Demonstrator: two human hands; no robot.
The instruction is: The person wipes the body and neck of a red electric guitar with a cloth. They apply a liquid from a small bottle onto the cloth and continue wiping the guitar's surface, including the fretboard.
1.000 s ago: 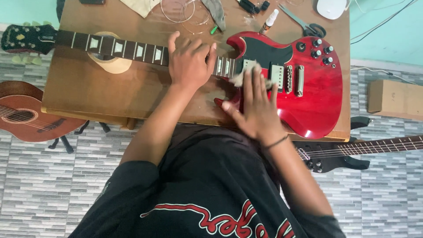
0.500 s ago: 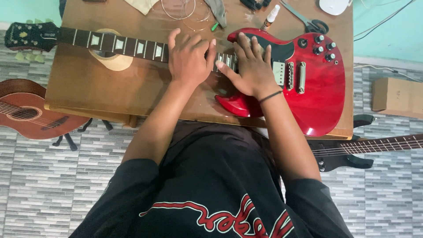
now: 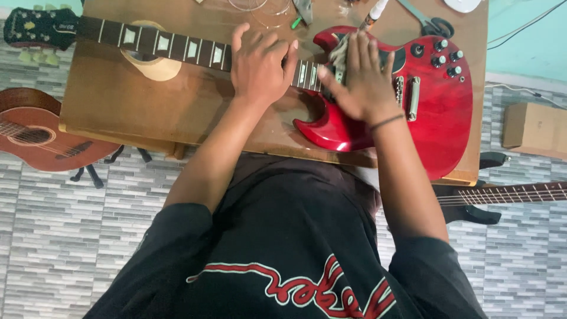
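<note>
Guitar: I see a red electric guitar [image 3: 437, 112] lying flat on its back on a wooden table [image 3: 112, 100], directly ahead of my chest.
Long axis: it runs left to right across my view, nearly level, parallel to the table's near edge.
Pointing: the headstock [image 3: 35, 26] aims to my left, past the table's left end; the body sits at my right.
Neck: the neck [image 3: 159, 44] crosses a pale rest [image 3: 155, 68] about midway along.
Left hand: my left hand [image 3: 260, 65] lies palm down over the neck where it meets the body, fingers curled and spread across the frets, gripping nothing I can make out.
Right hand: my right hand [image 3: 360, 82] is pressed flat on the body beside the pickups [image 3: 407, 97], fingers together over a grey cloth [image 3: 339, 56] that peeks out at the fingertips.
Nearer hand: both touch the guitar; the right covers the body, the left the neck joint, with the two hands just beside each other.
Knobs: four control knobs [image 3: 443, 56] sit beyond my right hand, uncovered.
Around: scissors [image 3: 434, 23] and loose string coils [image 3: 260, 6] lie on the table's far side; an acoustic guitar [image 3: 41, 136] stands on the floor at left, another neck [image 3: 514, 194] at right.
</note>
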